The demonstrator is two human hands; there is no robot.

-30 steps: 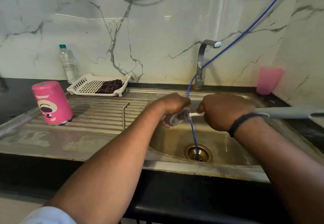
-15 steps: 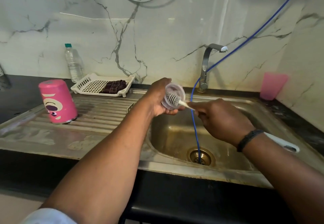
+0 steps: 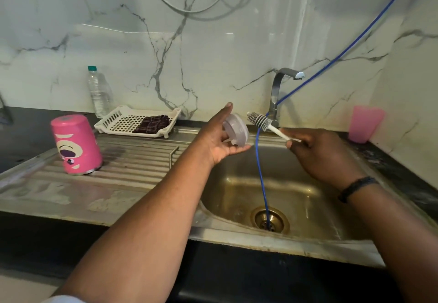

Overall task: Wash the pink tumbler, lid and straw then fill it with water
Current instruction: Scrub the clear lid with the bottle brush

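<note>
The pink tumbler (image 3: 77, 144) with a cartoon face stands upside down on the steel draining board at the left. My left hand (image 3: 219, 137) holds the clear round lid (image 3: 237, 129) on edge over the sink's back left corner, thumb up and fingers under it. My right hand (image 3: 320, 154) grips the white handle of a small grey bristle brush (image 3: 259, 120), whose head points up and left, just apart from the lid. I see no straw.
The sink basin (image 3: 296, 198) has a drain with a thin blue hose (image 3: 262, 179) running into it. The tap (image 3: 280, 87) stands behind. A pink cup (image 3: 365, 123) is at the right, a white tray (image 3: 113, 122) with a dark cloth and a water bottle (image 3: 97, 92) at the back left.
Both hands rose from low over the basin. The brush was against the lid half a second ago and has since pulled back to the right, off the lid.
</note>
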